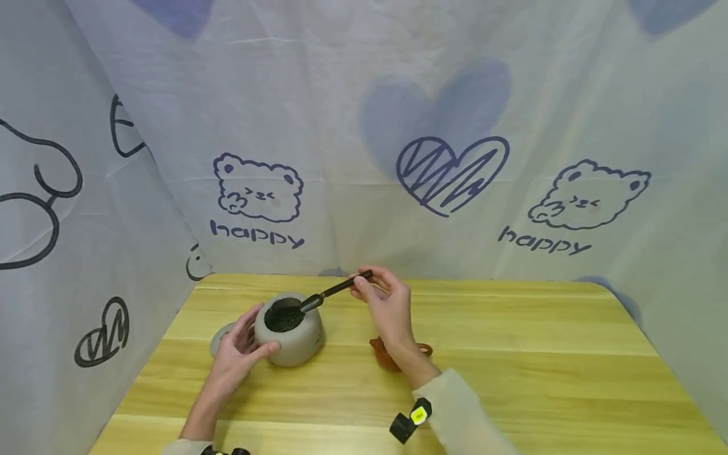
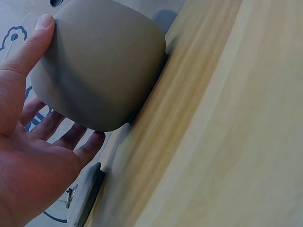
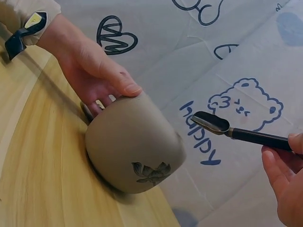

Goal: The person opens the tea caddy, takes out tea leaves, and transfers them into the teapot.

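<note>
A grey round jar [image 1: 298, 346] stands on the table, its mouth showing dark loose leaves [image 1: 286, 321]. My left hand [image 1: 236, 351] grips the jar's left side, thumb near the front and fingers spread around the back. In the right wrist view, a dark flower is painted on the jar's side [image 3: 128, 142]. My right hand [image 1: 389, 309] pinches the handle end of a dark tea scoop [image 1: 311, 303]. The scoop slants down to the left, and its head overlaps the jar's mouth in the head view. From the right wrist, the scoop's bowl [image 3: 210, 122] appears just outside the opening.
Beside the left hand lies a grey lid [image 1: 219, 340], partly hidden by that hand. A small reddish-brown teapot [image 1: 385, 359] sits under the right forearm, which covers part of it. Printed cloth [image 1: 352, 208] hangs behind and left of the wooden table [image 1: 529, 360].
</note>
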Tool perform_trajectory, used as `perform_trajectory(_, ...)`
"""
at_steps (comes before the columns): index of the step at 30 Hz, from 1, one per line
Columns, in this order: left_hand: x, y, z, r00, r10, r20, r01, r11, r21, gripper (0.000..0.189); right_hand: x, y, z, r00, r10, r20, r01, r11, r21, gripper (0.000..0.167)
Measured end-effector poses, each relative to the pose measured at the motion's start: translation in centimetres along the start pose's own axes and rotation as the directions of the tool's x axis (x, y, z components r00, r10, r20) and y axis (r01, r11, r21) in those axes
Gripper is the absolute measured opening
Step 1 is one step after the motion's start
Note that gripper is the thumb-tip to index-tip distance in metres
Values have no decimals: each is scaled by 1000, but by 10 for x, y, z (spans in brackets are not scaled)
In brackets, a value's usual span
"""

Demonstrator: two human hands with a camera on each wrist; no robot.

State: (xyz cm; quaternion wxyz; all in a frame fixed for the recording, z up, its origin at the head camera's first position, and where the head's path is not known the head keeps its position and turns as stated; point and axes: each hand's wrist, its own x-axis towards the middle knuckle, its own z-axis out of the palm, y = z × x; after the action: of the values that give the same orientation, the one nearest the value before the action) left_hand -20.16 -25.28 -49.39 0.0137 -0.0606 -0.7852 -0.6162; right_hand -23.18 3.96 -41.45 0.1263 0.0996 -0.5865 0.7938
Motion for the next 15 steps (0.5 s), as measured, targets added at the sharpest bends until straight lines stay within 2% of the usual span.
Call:
perform_trajectory(8, -1, -3, 1, 1000, -7, -5, 7, 1000, 0, 87, 4, 13, 18, 998, -8, 60, 14, 995, -99, 17)
perform_trajectory(15, -1, -9, 0, 1000, 8, -8, -8, 1000, 4, 87, 5, 25, 33, 990, -56, 128, 87, 964, -252, 16)
